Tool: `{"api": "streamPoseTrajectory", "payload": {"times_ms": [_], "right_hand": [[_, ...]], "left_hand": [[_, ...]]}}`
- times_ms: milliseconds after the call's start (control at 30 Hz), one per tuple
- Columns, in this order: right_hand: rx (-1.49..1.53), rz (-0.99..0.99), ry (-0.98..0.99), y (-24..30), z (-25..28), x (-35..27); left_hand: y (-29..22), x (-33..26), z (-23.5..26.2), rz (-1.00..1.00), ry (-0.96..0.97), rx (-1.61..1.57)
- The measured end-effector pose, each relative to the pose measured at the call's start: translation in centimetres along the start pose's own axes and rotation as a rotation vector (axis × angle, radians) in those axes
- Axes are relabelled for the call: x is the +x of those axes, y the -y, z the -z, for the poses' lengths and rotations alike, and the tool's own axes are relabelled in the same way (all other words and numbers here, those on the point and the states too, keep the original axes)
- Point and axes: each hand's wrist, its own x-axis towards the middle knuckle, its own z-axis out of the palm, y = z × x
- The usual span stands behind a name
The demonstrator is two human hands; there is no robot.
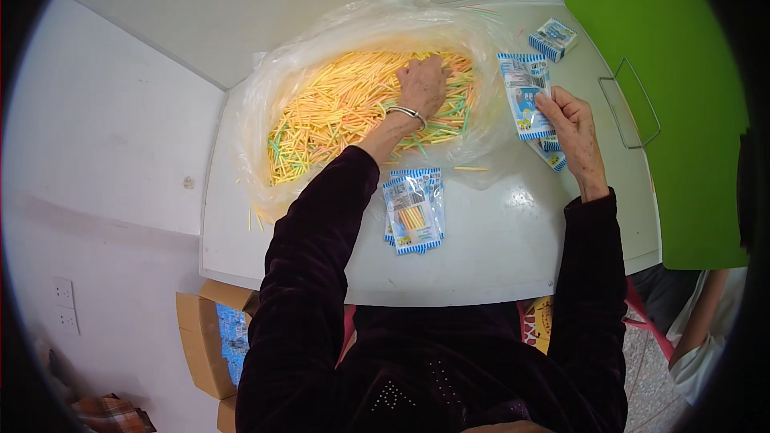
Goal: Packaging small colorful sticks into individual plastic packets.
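Your curled left hand (423, 87), its hold hidden, apparently gathers thin pastel sticks (337, 104) in a clear plastic bag (255, 116) while your right hand (576, 132) pinches a blue-and-white plastic packet (520, 104), which next likely needs filling.

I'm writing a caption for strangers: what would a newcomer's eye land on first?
Probably the heap of yellow, orange and green sticks in the clear plastic bag across the table, with the left hand among them. Next, the bright green panel at far right, and the blue-and-white packet in the right hand.
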Motion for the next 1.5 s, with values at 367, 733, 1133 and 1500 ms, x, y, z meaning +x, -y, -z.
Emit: {"api": "streamPoseTrajectory", "payload": {"times_ms": [367,733,1133,1500], "right_hand": [[0.745,-0.065,-0.058,0.1,-8.8,2.6],[1.268,-0.240,-0.350,-1.7,-15.6,6.1],[0.865,-0.068,-0.103,-0.2,-10.6,4.1],[0.494,-0.220,0.072,0.2,-6.7,0.1]], "left_hand": [[-0.8,-0.1,7.1,0.680,0.043,-1.891],[-4.7,-2.4,4.6,0.633,-0.267,-1.898],[-1.5,-2.3,4.9,0.541,-0.213,-1.885],[-0.2,-3.2,4.7,0.476,-0.139,-1.452]]}}
